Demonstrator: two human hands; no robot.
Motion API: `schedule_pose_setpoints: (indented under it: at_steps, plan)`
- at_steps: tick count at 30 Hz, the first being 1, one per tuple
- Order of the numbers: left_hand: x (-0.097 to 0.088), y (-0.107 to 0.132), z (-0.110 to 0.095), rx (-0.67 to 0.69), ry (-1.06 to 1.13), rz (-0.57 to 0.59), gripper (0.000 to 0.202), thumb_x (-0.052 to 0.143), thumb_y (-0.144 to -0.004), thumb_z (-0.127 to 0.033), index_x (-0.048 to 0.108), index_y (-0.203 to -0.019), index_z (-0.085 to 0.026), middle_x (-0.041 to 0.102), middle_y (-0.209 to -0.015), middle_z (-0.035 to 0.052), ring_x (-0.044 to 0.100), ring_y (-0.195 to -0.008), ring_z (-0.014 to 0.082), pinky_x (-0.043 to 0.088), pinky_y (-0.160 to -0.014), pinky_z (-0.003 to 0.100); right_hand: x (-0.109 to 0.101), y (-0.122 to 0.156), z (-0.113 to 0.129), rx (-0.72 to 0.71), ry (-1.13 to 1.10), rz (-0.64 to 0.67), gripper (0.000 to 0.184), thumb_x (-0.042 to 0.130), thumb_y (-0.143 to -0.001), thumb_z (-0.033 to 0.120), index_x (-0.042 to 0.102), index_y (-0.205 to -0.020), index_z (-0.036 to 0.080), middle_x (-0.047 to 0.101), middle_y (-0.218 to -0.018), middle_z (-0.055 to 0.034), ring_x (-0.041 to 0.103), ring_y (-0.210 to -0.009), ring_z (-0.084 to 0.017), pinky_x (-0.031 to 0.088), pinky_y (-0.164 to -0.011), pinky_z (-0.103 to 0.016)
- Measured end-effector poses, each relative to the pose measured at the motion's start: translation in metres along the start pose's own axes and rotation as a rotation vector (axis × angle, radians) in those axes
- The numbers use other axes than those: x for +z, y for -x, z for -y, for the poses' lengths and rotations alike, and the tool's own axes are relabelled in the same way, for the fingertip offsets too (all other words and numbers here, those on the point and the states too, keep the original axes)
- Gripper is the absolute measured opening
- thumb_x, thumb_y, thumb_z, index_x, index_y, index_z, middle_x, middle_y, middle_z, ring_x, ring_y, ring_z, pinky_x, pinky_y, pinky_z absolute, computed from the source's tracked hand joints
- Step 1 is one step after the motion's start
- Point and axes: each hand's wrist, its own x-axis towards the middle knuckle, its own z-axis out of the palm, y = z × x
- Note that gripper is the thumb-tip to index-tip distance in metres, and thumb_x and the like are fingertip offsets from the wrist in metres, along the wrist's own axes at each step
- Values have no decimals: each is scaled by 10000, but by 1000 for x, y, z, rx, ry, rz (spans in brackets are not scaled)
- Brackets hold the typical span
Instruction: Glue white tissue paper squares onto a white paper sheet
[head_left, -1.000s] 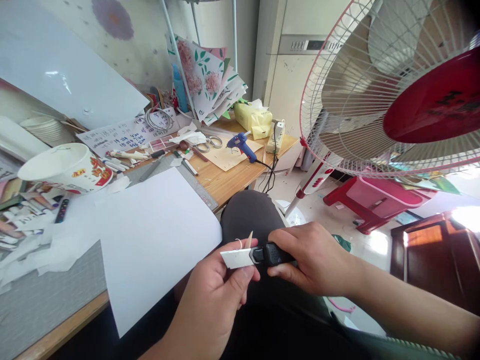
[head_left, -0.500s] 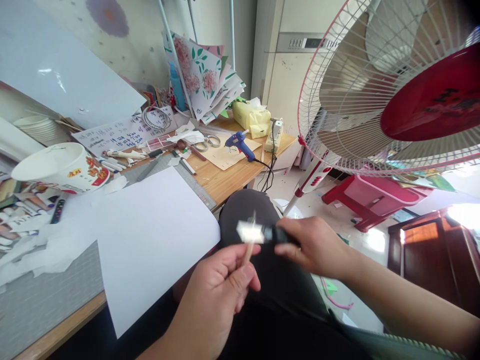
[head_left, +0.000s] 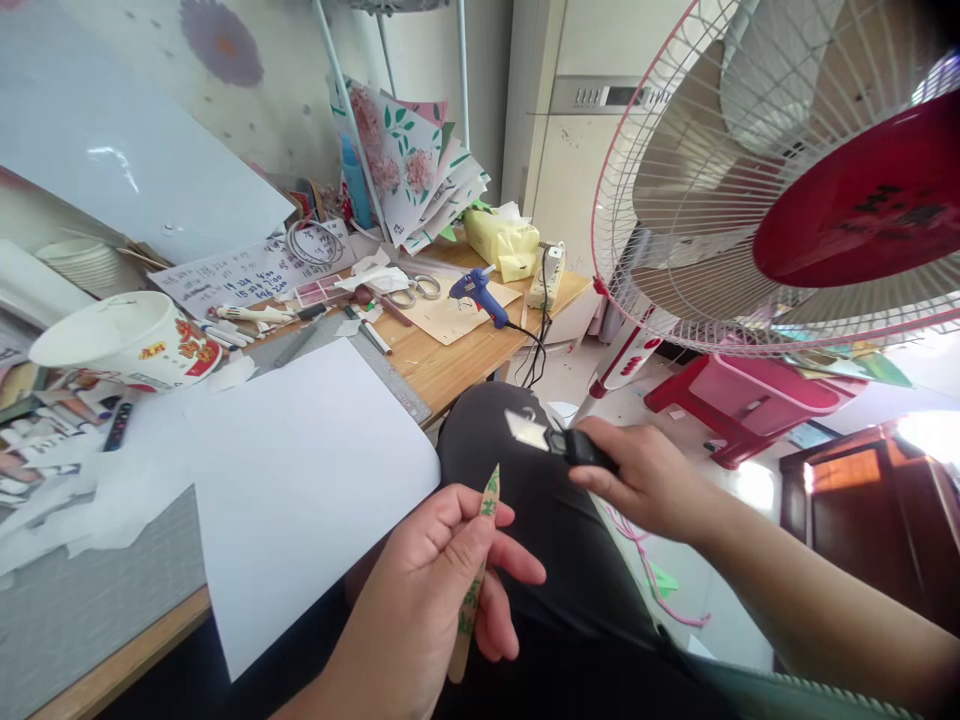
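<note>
My left hand (head_left: 439,575) pinches a flat wooden craft stick (head_left: 490,492) between thumb and fingers. Green markings run along the stick, and its upper end tapers to a point. The lower end shows below my palm. In my right hand (head_left: 641,490) is a utility knife (head_left: 591,450) with a black handle, its broad blade out and facing left. The blade stands apart from the stick, up and to its right, over my dark-clothed knee (head_left: 480,425).
Left on the desk are a large white paper sheet (head_left: 307,500), a cutting mat (head_left: 97,620), a paper bucket (head_left: 120,340) and pens. Farther back lie scissors (head_left: 412,292), a blue glue gun (head_left: 484,295) and a power strip (head_left: 547,275). A large fan (head_left: 795,190) stands close on the right.
The knife has moved right and away from the stick. My left hand has turned the stick so its green-marked face and pointed tip show, and some fingers have loosened.
</note>
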Motion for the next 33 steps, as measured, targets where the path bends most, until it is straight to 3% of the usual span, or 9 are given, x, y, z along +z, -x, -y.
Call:
schedule_pose_setpoints:
  at_steps: [4, 7, 11, 16, 22, 28, 30, 33]
  plan:
    - [0, 1, 1, -13, 22, 13, 247, 540, -863, -404, 528, -808, -164, 655, -585, 12, 489, -345, 58, 315, -354, 135, 4, -4, 22, -257, -56, 39, 473, 332, -891, 613, 513, -867, 176, 531, -650, 1, 444, -530, -121, 268, -517, -249]
    - [-1, 3, 2, -20, 3, 1, 280, 529, -864, -415, 515, -728, -171, 601, -508, -6, 417, -311, 49, 207, -318, 134, 8, -6, 30, -339, -44, 51, 492, 313, -899, 607, 529, -876, 165, 544, -669, -8, 444, -541, -123, 267, -516, -257]
    - [-4, 7, 2, -41, 43, 3, 291, 525, -868, -400, 511, -693, -169, 530, -443, -31, 321, -297, 26, 164, -332, 142, 9, -7, 33, -365, -34, 35, 503, 311, -896, 613, 535, -865, 163, 540, -664, -6, 437, -539, -121, 266, -512, -260]
    - [-6, 11, 2, -57, 136, 97, 279, 496, -884, -386, 532, -714, -169, 427, -374, -66, 174, -289, 10, 135, -335, 145, 6, -7, 33, -368, -32, 27, 507, 303, -896, 619, 527, -868, 165, 533, -661, -6, 434, -543, -121, 272, -519, -261]
    - [-6, 8, 4, -58, 182, 100, 291, 521, -874, -413, 520, -703, -178, 422, -370, -67, 162, -294, 13, 128, -332, 145, 5, -5, 35, -389, 1, 57, 519, 290, -896, 624, 537, -851, 170, 544, -668, -13, 458, -559, -126, 278, -522, -264]
    - [-7, 10, 2, -93, 199, 118, 321, 531, -860, -461, 538, -706, -178, 398, -371, -71, 150, -299, 14, 103, -332, 151, 9, -6, 39, -405, 31, -27, 523, 293, -895, 623, 544, -836, 168, 540, -643, -11, 452, -532, -124, 266, -504, -265]
    - [-7, 13, 4, -114, 200, 136, 328, 579, -828, -478, 533, -699, -179, 386, -367, -79, 143, -299, 11, 94, -333, 149, 9, -9, 30, -343, 31, -42, 529, 294, -884, 638, 539, -837, 171, 547, -646, -16, 465, -534, -129, 275, -509, -261]
    - [-7, 17, 8, -181, 138, 197, 389, 640, -772, -526, 519, -660, -174, 398, -358, -75, 161, -286, 9, 77, -322, 150, 5, -14, 0, -8, 63, -102, 506, 303, -876, 645, 503, -813, 184, 514, -591, -4, 452, -494, -133, 281, -501, -250]
